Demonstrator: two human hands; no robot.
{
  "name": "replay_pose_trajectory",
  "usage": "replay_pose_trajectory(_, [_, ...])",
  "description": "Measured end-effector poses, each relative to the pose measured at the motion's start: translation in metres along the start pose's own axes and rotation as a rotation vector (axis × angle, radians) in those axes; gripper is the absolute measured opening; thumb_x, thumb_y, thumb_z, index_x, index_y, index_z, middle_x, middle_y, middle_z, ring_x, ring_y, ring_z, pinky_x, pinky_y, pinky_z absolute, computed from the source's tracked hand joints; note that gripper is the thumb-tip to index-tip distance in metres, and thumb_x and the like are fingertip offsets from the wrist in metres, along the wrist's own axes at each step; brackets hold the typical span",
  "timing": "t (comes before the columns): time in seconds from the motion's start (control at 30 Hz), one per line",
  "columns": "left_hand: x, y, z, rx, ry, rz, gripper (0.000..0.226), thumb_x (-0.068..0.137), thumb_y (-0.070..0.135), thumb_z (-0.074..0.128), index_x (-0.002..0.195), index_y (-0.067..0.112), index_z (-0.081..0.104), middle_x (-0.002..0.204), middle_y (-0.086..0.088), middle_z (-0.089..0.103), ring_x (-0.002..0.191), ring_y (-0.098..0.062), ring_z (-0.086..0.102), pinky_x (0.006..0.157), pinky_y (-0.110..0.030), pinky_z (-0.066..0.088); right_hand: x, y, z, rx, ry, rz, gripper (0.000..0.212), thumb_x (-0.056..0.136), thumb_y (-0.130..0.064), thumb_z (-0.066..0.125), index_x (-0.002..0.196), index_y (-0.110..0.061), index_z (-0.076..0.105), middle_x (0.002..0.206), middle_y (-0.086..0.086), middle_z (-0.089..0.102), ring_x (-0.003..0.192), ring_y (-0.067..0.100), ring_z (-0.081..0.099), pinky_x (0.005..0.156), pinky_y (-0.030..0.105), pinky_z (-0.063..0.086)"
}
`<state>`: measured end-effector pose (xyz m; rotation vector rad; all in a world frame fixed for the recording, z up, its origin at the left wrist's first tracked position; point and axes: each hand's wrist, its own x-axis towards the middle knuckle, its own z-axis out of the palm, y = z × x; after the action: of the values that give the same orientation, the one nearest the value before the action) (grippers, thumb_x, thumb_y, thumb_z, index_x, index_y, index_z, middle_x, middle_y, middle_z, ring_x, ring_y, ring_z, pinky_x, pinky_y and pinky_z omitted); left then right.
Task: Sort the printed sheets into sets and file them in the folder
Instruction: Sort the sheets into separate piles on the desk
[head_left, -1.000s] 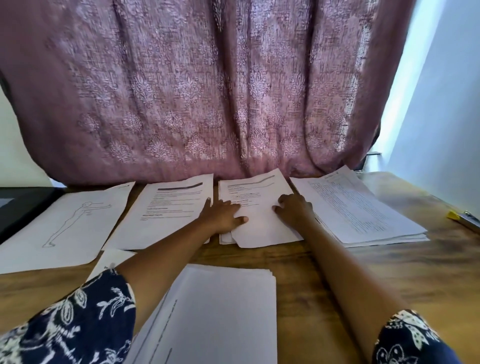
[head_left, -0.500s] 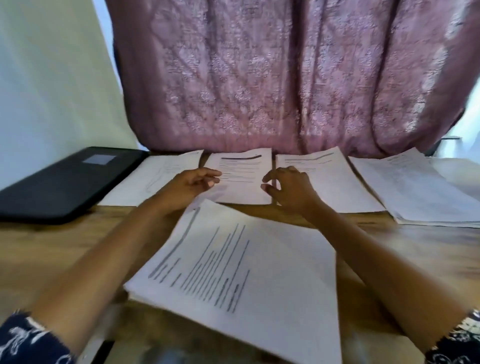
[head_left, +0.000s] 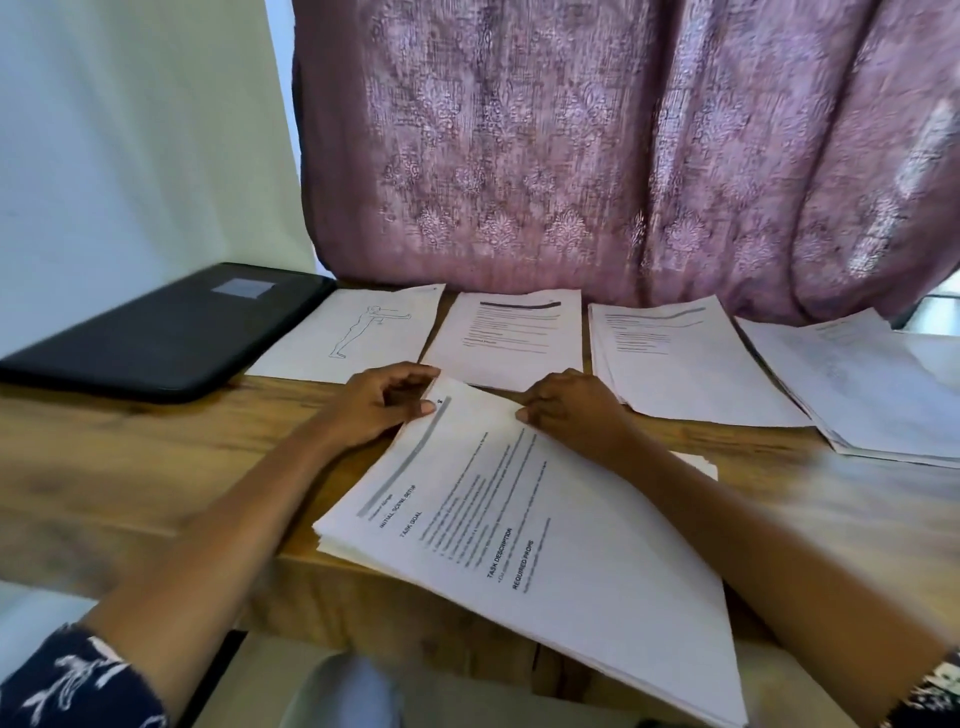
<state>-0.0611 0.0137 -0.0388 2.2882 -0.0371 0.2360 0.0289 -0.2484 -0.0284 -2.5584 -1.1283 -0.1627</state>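
Paper, plain white printer stuff, is what both hands are on. The left hand (head_left: 379, 402) has its thumb on the far corner of the top sheet (head_left: 519, 509) with the fingers curled in behind, so I read that as a pinch on the corner. The right hand (head_left: 569, 410) sits just beside it on the same far edge, fingers curled and thumb tip on the page. Can't tell if it's really gripping or only resting.

Under both is the unsorted stack (head_left: 353, 551), which runs back toward the person and hangs over the near edge of the wooden counter (head_left: 130, 457).

Past the hands there's a row of sorted sets: a figure drawing (head_left: 358, 332) beyond the left hand, a text pile (head_left: 511, 338) dead ahead, another pile (head_left: 680, 364) beyond the right hand, and a thicker pile (head_left: 872, 384) well off to the right. The black folder (head_left: 156, 332) lies closed, well out left.

Handling-wise, single sheets are light and floppy, and I'd guess they cling or slide on each other. A corner is the place to peel one. Watch that overhang too, the stack could slip off.
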Motion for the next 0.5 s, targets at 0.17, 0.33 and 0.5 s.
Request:
replay_pose_trajectory(0.17, [0.004, -0.007, 0.001, 0.058, -0.008, 0.002, 0.044, 0.081, 0.041, 0.071, 0.122, 0.045, 0.057, 0.133, 0.013, 0.056, 0.119, -0.008, 0.052, 0.096, -0.026, 0.043, -0.001, -0.002, 0.008, 0.133, 0.090, 0.008, 0.026, 0.082, -0.040, 0.070, 0.099, -0.020, 0.066, 0.093, -0.010, 0.061, 0.086, 0.006, 0.051, 0.071, 0.017, 0.039])
replay_pose_trajectory(0.33, [0.003, -0.006, 0.001, 0.033, 0.003, -0.001, 0.043, 0.082, 0.041, 0.070, 0.122, 0.044, 0.055, 0.132, 0.011, 0.057, 0.118, -0.008, 0.053, 0.099, -0.029, 0.045, -0.002, -0.002, 0.008, 0.346, 0.067, 0.092, 0.012, 0.084, -0.026, 0.072, 0.078, -0.021, 0.063, 0.077, -0.017, 0.059, 0.077, 0.001, 0.053, 0.063, 0.007, 0.038])
replay_pose_trajectory(0.5, [0.001, 0.003, 0.001, -0.011, 0.040, -0.023, 0.039, 0.087, 0.050, 0.057, 0.125, 0.049, 0.048, 0.132, 0.016, 0.053, 0.118, -0.006, 0.050, 0.099, -0.033, 0.042, 0.001, -0.002, 0.004, 0.323, 0.135, 0.063, 0.010, 0.089, -0.019, 0.065, 0.081, -0.018, 0.059, 0.080, -0.014, 0.056, 0.084, 0.008, 0.049, 0.069, 0.019, 0.038])
